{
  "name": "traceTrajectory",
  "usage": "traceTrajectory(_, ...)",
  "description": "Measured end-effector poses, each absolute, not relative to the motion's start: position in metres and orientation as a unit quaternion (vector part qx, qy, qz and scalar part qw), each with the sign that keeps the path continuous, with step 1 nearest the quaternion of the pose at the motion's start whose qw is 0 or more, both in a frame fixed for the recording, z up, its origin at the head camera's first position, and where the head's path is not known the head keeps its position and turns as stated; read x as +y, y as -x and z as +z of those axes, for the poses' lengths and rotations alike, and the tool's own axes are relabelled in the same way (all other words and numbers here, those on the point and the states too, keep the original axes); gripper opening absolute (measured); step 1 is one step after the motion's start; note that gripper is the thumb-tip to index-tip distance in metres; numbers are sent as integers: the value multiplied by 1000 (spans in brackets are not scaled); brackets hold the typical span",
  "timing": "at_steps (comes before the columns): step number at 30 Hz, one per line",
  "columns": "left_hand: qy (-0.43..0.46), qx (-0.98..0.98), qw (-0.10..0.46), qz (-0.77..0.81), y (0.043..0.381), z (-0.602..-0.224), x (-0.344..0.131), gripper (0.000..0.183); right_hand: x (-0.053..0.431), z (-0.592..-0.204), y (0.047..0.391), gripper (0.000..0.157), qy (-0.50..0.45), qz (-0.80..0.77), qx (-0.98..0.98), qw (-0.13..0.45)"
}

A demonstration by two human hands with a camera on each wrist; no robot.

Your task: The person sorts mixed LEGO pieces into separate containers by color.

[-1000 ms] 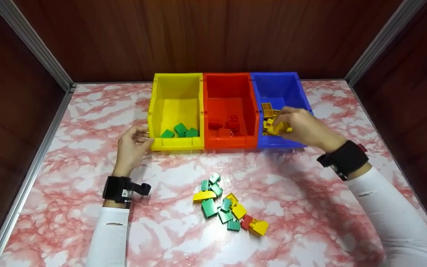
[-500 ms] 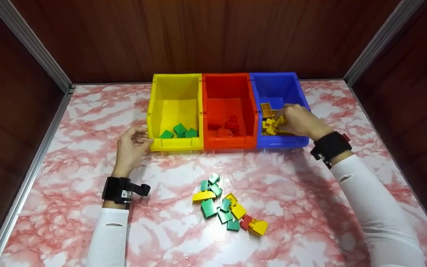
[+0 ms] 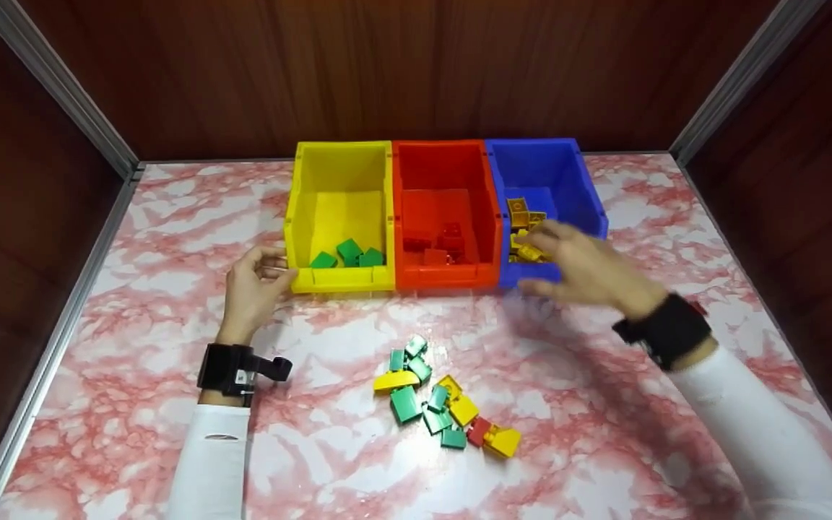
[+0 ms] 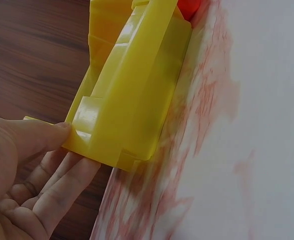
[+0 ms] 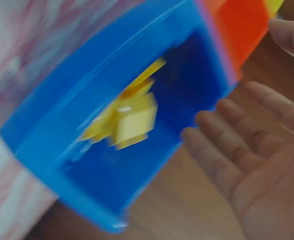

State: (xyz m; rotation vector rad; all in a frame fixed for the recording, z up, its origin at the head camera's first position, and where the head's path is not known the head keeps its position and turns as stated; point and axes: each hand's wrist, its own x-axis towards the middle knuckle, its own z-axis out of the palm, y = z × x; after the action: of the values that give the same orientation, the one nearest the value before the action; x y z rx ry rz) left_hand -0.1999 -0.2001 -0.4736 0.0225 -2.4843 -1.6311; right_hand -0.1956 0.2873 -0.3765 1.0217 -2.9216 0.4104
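Note:
My left hand (image 3: 253, 292) holds the front left corner of the yellow bin (image 3: 344, 280); in the left wrist view its thumb (image 4: 52, 132) lies at the rim and the fingers bend along the side wall. My right hand (image 3: 589, 267), blurred, is over the front of the blue bin (image 3: 593, 188) with fingers spread and nothing in them. Yellow toy bricks (image 5: 137, 120) lie inside that bin, partly covered by the hand in the head view. Green bricks (image 3: 349, 251) sit in the yellow bin, red bricks (image 3: 451, 238) in the red bin (image 3: 448, 276) between.
A loose pile of green bricks (image 3: 406, 406), yellow bricks (image 3: 464, 409) and one red brick (image 3: 479, 432) lies on the marbled table (image 3: 329, 462) in front of the bins. Dark wooden panels (image 3: 416, 72) close off the back and both sides.
My right hand reached into the blue bin, let go of a yellow brick there, then drew back toward the front with its fingers opened. The left hand stayed on the yellow bin.

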Motion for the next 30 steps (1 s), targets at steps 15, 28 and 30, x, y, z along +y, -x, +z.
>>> traceTrajectory(15,-19,-837,77,-542,200,-473,-198,31,242,-387,84,83,-496,120,-860,-4)
traceTrajectory(28,-23,-840,77,-537,199,-471,-198,31,218,-423,49,29,-516,69,-841,-147)
traceTrajectory(30,-23,-839,76,-538,199,-471,-197,31,216,-427,49,11,-531,75,-834,-134)
